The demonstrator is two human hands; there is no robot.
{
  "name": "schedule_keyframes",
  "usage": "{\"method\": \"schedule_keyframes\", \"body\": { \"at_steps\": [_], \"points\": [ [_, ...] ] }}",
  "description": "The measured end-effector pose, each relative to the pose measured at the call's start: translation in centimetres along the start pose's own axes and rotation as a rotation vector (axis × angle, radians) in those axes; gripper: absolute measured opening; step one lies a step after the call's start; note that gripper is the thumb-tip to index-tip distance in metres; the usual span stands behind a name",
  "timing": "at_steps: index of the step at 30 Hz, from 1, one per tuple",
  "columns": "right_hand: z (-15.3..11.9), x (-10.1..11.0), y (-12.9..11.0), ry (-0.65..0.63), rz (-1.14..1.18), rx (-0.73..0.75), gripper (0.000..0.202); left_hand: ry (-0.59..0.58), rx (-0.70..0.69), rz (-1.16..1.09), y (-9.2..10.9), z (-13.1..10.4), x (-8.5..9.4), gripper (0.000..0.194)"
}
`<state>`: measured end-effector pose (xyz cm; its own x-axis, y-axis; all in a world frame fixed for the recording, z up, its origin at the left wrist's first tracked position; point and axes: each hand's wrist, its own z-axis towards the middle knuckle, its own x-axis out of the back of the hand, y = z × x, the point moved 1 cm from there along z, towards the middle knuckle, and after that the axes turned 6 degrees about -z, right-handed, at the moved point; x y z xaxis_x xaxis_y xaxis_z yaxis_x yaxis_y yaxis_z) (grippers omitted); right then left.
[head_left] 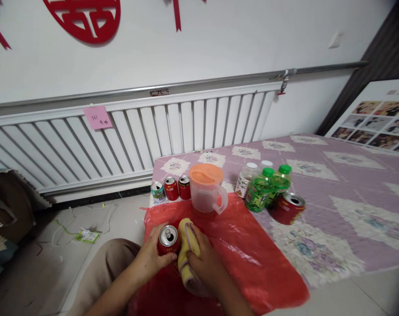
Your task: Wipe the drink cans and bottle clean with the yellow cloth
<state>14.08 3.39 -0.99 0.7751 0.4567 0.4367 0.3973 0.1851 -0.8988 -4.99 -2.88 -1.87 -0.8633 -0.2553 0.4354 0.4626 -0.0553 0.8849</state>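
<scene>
My left hand is wrapped round a red drink can, upright with its top opened. In my right hand is a bunched yellow cloth with a pale purple edge, close against the can's right side; whether it touches the can I cannot tell. Both hands are above a red plastic sheet spread at the near part of the table. Just beyond them stands a clear plastic pitcher with an orange lid.
Left of the pitcher stand a teal-and-white can and two small red cans. To the right are green bottles, white-capped bottles and a larger red can. A white radiator lines the wall behind the flowered tablecloth.
</scene>
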Motion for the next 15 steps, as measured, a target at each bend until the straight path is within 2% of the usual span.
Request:
{"method": "schedule_keyframes", "body": {
  "at_steps": [3, 7, 11, 15],
  "points": [
    [-0.5, 0.7, -1.0, 0.037, 0.062, 0.011, 0.075, 0.063, -0.029, 0.051, -0.3, 0.2, 0.1, 0.073],
    [-1.0, 1.3, -1.8, 0.049, 0.147, 0.044, 0.075, 0.056, -0.020, 0.024, -0.3, 0.2, 0.2, 0.078],
    [-0.7, 0.8, -0.3, 0.012, 0.105, 0.034, 0.076, 0.051, 0.021, -0.023, 0.4, 0.1, 0.4, 0.074],
    [-0.2, 0.0, 1.6, -0.040, 0.008, 0.077, 0.076, -0.034, 0.044, -0.086, 1.1, 0.3, 0.8, 0.064]
  ]
}}
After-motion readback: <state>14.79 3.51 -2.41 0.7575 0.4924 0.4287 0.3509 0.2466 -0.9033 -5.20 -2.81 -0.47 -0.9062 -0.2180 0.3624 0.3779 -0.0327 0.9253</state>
